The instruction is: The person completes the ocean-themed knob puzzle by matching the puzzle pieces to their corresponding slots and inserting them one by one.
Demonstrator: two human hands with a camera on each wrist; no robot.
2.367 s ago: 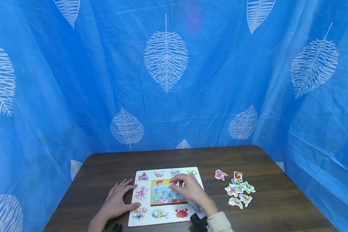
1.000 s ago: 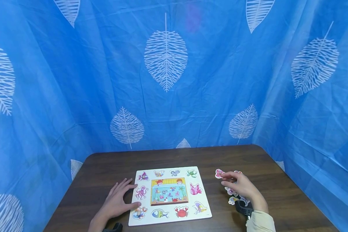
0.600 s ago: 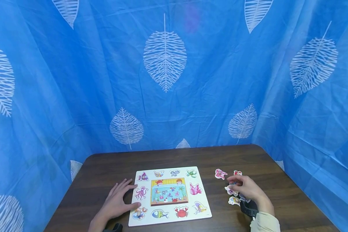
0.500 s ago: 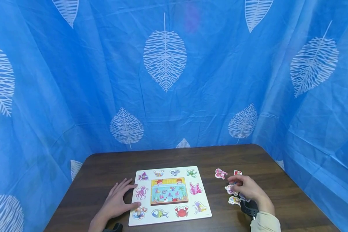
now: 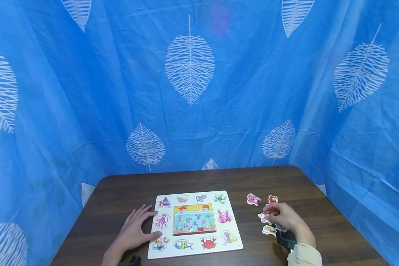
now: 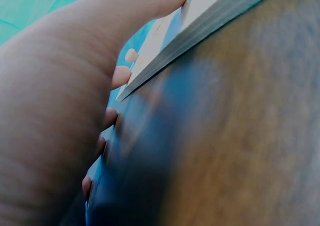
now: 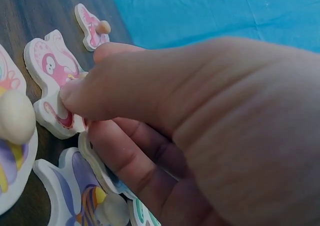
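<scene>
A white puzzle board with sea-animal shapes around a fish-tank picture lies on the table. My left hand is spread at its left side, with the thumb resting on the board and a finger at its edge. Knobs stand up on the purple fish piece and the lower-left piece in the board. To the right, my right hand reaches into the loose pieces. In the right wrist view its thumb and forefinger pinch a pink octopus-like puzzle piece at the knob, which is mostly hidden.
Around the right hand lie a pink starfish-like piece, a red crab piece and a yellow-and-purple piece. A striped blue-purple piece sits under the fingers. Blue cloth hangs behind the dark wooden table.
The right hand has left the board and gone right, passing by the pink starfish-like piece, then settled on the pink octopus-like piece in the cluster. The left hand has stayed in place.
</scene>
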